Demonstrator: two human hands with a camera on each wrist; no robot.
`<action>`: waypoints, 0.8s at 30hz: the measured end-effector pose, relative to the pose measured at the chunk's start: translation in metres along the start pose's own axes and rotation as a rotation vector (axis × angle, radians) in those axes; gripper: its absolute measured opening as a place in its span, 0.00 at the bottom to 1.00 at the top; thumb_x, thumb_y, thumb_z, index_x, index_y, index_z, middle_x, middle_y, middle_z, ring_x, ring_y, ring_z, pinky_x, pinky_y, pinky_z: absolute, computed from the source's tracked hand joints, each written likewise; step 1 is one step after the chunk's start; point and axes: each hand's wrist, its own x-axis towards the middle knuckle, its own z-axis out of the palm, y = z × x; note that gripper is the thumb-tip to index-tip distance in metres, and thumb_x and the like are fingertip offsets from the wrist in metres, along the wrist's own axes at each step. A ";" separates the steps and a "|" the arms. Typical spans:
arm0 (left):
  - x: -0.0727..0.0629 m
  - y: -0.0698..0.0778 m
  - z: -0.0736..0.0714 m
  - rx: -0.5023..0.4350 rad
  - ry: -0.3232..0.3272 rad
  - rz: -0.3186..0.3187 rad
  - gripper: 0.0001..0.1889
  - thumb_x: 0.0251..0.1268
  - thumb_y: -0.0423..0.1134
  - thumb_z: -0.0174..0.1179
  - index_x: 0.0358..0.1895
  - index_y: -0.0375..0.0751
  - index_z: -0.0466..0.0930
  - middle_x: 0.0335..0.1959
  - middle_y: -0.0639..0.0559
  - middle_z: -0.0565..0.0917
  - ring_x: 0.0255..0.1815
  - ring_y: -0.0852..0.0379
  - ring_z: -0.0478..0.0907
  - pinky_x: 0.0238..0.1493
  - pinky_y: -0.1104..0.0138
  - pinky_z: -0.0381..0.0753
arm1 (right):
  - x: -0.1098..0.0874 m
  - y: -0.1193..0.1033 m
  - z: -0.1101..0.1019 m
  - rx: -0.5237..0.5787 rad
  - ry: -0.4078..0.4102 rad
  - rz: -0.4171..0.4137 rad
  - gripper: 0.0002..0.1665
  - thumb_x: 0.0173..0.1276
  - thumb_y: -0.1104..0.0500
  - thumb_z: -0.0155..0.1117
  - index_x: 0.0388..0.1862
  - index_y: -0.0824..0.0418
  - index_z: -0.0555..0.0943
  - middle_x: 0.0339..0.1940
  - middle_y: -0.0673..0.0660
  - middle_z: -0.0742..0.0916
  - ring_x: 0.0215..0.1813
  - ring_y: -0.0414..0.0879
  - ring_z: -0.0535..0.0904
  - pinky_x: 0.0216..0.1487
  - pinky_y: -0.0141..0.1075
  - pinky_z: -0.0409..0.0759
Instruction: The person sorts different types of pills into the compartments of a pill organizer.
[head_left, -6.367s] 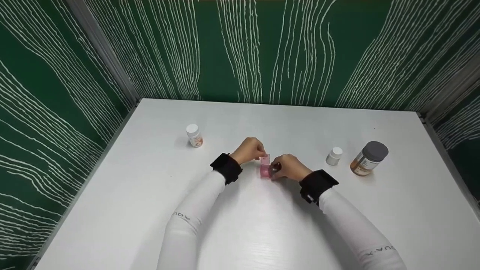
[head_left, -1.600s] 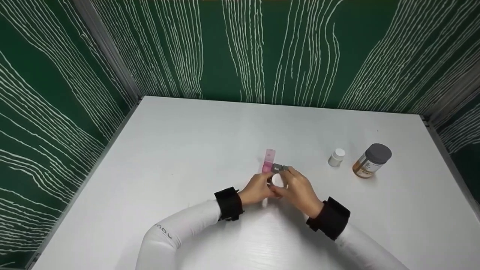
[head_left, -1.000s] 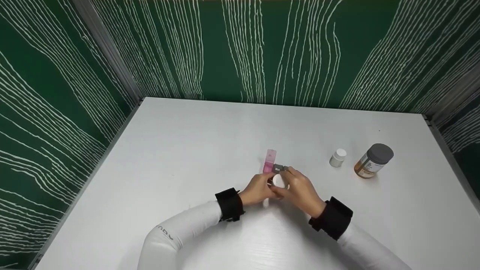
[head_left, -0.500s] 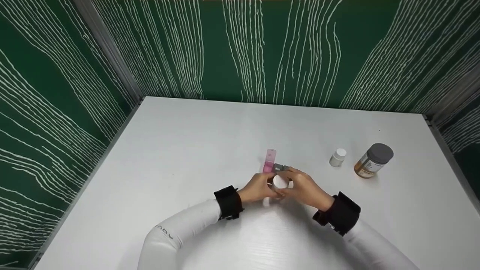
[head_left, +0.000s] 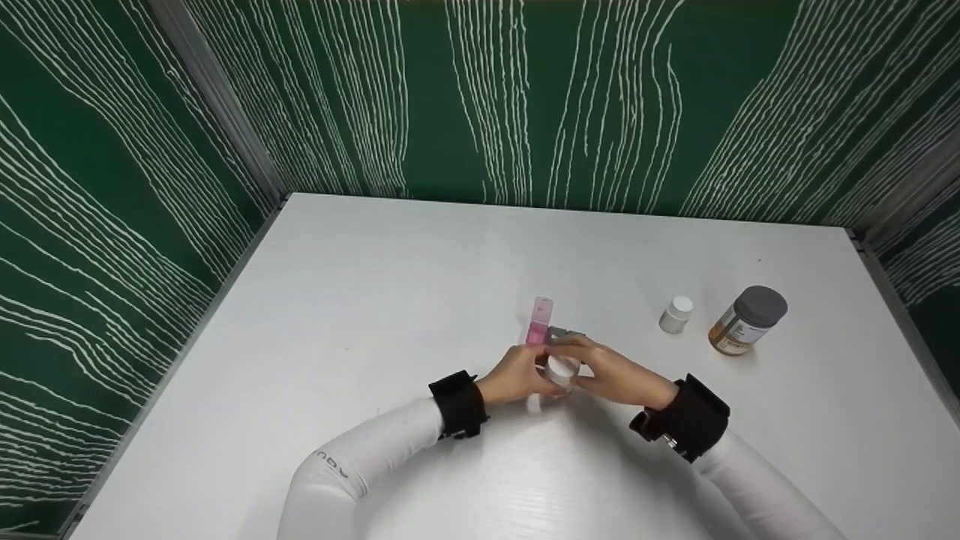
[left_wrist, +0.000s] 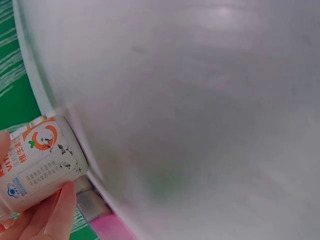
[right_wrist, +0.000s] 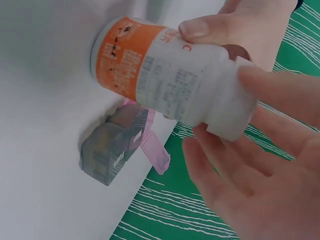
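My left hand (head_left: 517, 373) grips a white pill bottle (right_wrist: 160, 75) with an orange label by its body, thumb on one side and fingers on the other. In the right wrist view the bottle tilts, its white cap (right_wrist: 234, 102) toward my right hand (right_wrist: 270, 165). The right fingers and thumb curl round the cap. Just beyond the hands in the head view lies a pill organizer, with grey compartments (right_wrist: 112, 145) and a pink compartment (head_left: 536, 333) whose pink lid (head_left: 541, 309) stands up open. My hands partly hide the organizer in the head view.
Right of the hands stand a small white bottle (head_left: 676, 315) and a larger brown jar (head_left: 747, 320) with a dark grey lid. The white table (head_left: 420, 262) ends at green, white-streaked panels (head_left: 450, 112) at the back and sides.
Earlier the bottle stood at back left while both hands worked at the organizer; now it is held in front of it. Over the last second the right hand has turned about the cap.
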 end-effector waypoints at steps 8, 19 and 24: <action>-0.001 0.001 0.000 0.094 0.009 -0.036 0.31 0.57 0.25 0.76 0.66 0.24 0.79 0.50 0.34 0.88 0.50 0.49 0.85 0.52 0.73 0.82 | 0.001 0.000 0.027 -0.184 0.324 0.077 0.26 0.60 0.62 0.81 0.53 0.73 0.82 0.43 0.60 0.79 0.42 0.52 0.76 0.43 0.45 0.83; 0.000 0.002 0.001 0.051 0.016 -0.045 0.28 0.56 0.24 0.75 0.62 0.25 0.82 0.50 0.35 0.89 0.50 0.48 0.87 0.51 0.75 0.82 | 0.002 -0.003 0.027 -0.083 0.356 0.094 0.23 0.59 0.69 0.81 0.52 0.75 0.85 0.46 0.62 0.85 0.47 0.55 0.80 0.50 0.46 0.82; 0.000 0.002 0.001 0.033 0.006 -0.030 0.27 0.57 0.24 0.75 0.61 0.24 0.82 0.54 0.33 0.88 0.54 0.42 0.87 0.52 0.75 0.82 | 0.001 -0.003 0.020 0.037 0.253 0.090 0.24 0.60 0.76 0.73 0.56 0.77 0.83 0.55 0.69 0.86 0.60 0.68 0.81 0.63 0.59 0.80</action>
